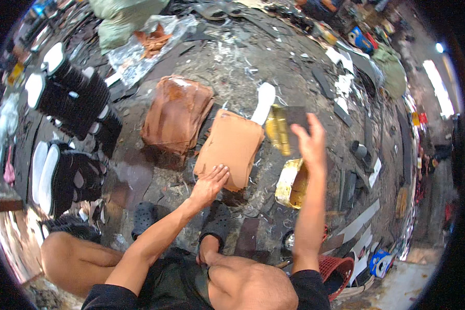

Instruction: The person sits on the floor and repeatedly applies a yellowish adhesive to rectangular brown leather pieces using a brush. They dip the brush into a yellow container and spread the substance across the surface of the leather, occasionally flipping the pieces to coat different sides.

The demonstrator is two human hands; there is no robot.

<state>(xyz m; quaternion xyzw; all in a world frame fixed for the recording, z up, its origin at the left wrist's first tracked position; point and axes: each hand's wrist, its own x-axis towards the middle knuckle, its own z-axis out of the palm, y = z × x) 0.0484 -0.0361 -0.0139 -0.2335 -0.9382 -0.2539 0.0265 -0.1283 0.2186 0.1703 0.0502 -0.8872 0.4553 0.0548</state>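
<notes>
My left hand (210, 183) lies flat, fingers spread, on the near end of a tan leather-like sheet (230, 144) that rests on the dirty floor. My right hand (310, 140) is raised to the right of that sheet and grips a dark flat piece (296, 117) by its lower edge. A yellowish glue-smeared tin (290, 183) stands just below the right hand, and a second yellow-stained container (277, 126) sits beside the dark piece. A stack of darker brown sheets (176, 113) lies left of the tan sheet.
Stacks of black shoe soles with white undersides (72, 95) fill the left side, with more soles (62, 175) nearer. A white sole (264, 101) lies beyond the tan sheet. A red basket (338, 268) is by my right knee. Scraps litter the floor.
</notes>
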